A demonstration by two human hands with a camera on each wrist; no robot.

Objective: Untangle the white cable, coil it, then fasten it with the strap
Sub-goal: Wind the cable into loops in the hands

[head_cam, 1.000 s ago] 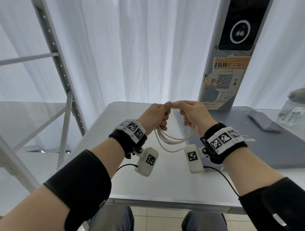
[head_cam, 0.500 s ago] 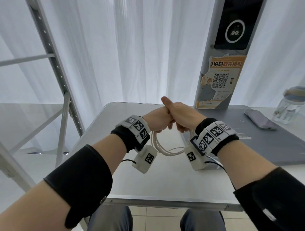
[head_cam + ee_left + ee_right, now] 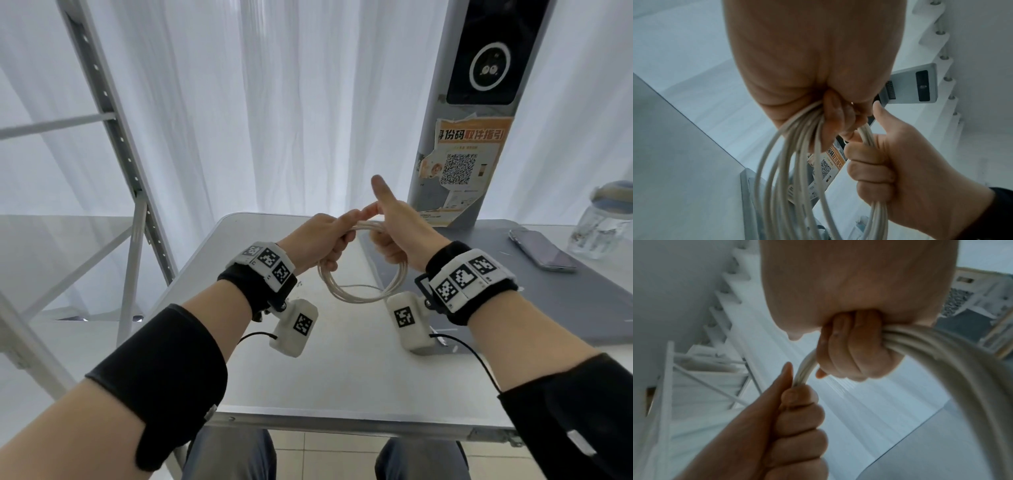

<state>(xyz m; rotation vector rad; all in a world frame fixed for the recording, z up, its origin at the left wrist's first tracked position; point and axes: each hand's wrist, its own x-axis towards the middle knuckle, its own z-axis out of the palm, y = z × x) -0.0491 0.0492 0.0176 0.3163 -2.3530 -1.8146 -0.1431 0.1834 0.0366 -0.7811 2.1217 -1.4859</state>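
Above the table [image 3: 308,370], both fists clamp the coiled cable [image 3: 359,294]: left hand [image 3: 318,240] at eleven o'clock, right hand [image 3: 400,233] at one, thumb seemingly raised.

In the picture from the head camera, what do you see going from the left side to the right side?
Metal ladder frame → left hand → white cable → right hand → grey post → phone → water bottle.

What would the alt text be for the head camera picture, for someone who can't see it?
Two hands hold a coiled white cable above a grey table: the left hand and right hand each grip the top of the coil, right thumb raised. A phone and a jar sit at right, white curtains behind.
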